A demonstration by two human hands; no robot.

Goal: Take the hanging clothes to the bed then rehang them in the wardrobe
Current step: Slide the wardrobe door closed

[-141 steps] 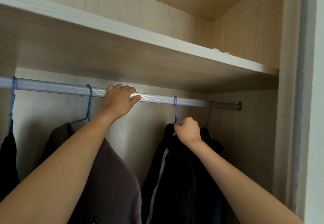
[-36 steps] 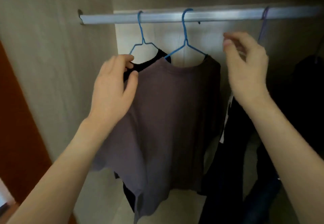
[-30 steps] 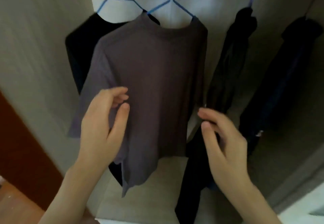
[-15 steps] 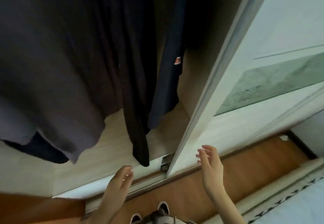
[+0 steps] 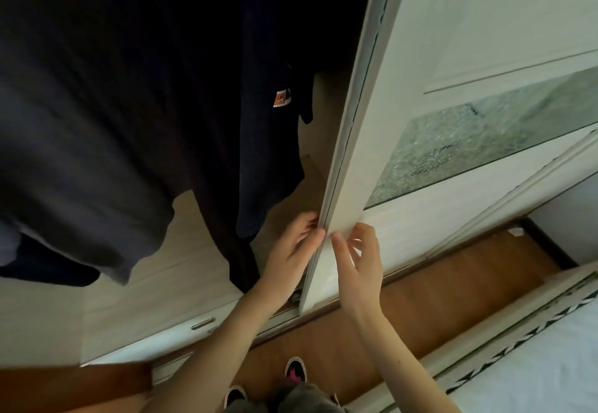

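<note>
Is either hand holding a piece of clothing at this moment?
No, the left hand and right hand are both at the edge of the sliding door, apart from the hanging clothes.

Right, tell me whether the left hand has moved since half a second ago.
Yes. The left hand has risen from near the bottom track to the sliding door edge, fingers hooked behind it, opposite the right hand.

Bare arms, dark shoes

Both forearms are bare, no sleeves showing; the left hand (image 5: 293,244) and right hand (image 5: 359,259) wear nothing (no rings), the black shoes (image 5: 295,370) carry pink marks.
</note>
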